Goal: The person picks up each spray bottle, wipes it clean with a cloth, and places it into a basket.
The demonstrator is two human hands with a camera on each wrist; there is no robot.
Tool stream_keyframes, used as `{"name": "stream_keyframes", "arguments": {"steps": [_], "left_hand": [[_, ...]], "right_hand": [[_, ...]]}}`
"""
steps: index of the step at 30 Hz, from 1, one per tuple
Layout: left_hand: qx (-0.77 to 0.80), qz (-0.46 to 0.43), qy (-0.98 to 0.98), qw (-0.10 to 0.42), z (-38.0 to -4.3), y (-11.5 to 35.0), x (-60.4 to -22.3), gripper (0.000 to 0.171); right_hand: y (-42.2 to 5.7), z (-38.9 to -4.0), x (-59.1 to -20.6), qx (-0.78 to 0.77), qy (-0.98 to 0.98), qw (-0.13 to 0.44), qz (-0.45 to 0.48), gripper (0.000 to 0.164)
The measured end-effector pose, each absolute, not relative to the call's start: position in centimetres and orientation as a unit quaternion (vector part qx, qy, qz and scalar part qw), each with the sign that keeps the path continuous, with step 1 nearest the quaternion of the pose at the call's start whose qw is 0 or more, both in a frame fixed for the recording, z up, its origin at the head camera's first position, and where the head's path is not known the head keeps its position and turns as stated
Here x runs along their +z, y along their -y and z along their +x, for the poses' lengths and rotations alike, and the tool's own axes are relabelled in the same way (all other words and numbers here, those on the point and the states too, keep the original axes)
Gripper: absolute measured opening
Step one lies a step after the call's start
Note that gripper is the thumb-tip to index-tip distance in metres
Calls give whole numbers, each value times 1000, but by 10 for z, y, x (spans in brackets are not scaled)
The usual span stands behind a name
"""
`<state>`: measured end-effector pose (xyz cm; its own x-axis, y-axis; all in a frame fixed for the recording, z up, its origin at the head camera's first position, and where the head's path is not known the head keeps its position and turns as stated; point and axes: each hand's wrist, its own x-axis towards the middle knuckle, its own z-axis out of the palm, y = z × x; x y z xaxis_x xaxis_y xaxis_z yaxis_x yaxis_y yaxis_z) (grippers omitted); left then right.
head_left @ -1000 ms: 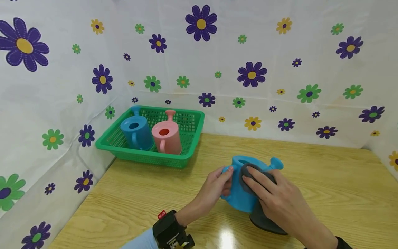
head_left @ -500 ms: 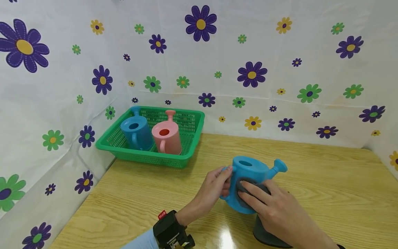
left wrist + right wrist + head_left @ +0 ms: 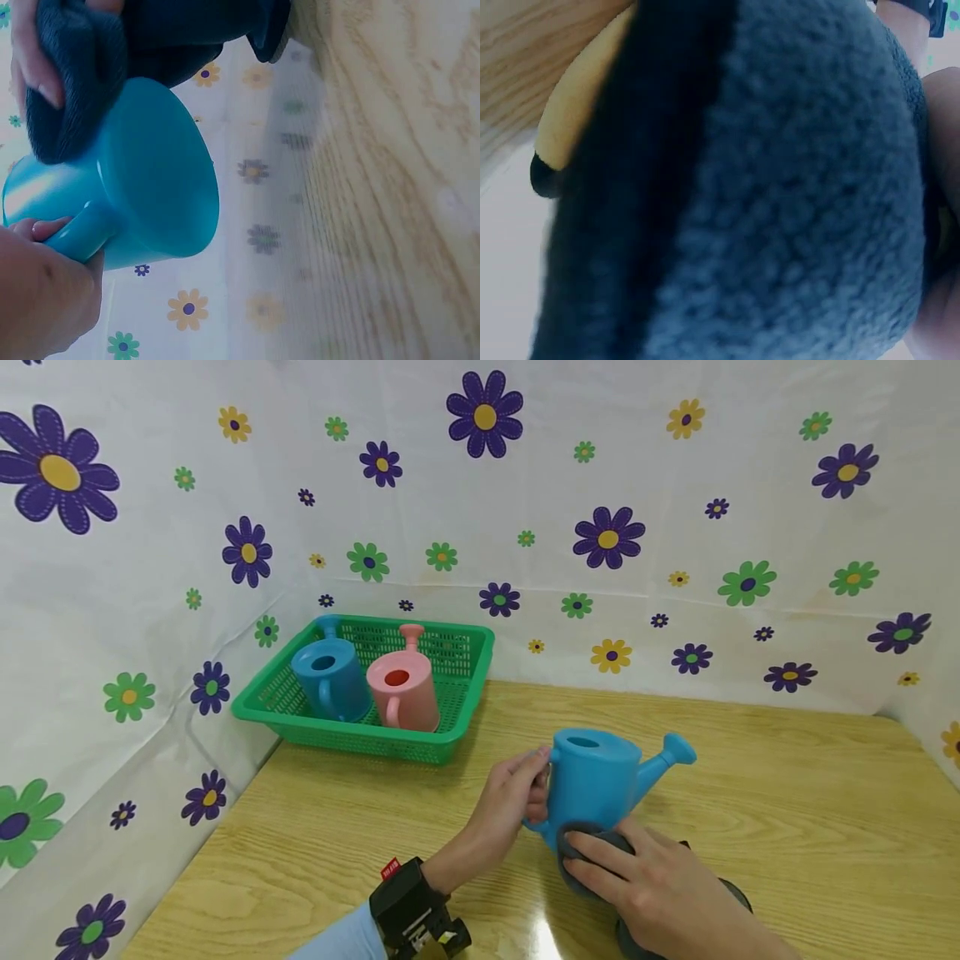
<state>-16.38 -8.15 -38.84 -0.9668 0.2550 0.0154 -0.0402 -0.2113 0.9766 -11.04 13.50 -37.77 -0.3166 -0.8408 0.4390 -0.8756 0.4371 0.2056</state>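
A light-blue toy watering can is held up over the table, spout toward the right. My left hand grips its handle; in the left wrist view the fingers curl round the handle and the flat base faces the table. My right hand holds a dark grey cloth bunched under its fingers against the lower side of the can. Part of the cloth hangs below that hand. The right wrist view is mostly filled by the fuzzy cloth, with a yellow part showing at its edge.
A green basket stands at the back left of the wooden table. Inside it are a darker blue watering can and a pink watering can. A flower-print sheet hangs behind the table and along its left side.
My right hand has slid the cloth down the can's side from near the top to near the base. The can has become more upright, its spout now more exposed. The left hand keeps its grip.
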Motion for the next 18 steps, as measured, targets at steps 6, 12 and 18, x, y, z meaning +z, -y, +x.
{"name": "stream_keyframes", "arguments": {"steps": [6, 12, 18], "left_hand": [[798, 49, -590, 112, -169, 84, -390, 41], [811, 33, -571, 119, -175, 87, -394, 44], [816, 38, -561, 132, -175, 89, -395, 44]], "right_hand": [[-131, -105, -377, 27, 800, 239, 549, 49], [-129, -101, -376, 15, 786, 252, 564, 51], [-129, -100, -375, 1, 777, 257, 574, 51]]}}
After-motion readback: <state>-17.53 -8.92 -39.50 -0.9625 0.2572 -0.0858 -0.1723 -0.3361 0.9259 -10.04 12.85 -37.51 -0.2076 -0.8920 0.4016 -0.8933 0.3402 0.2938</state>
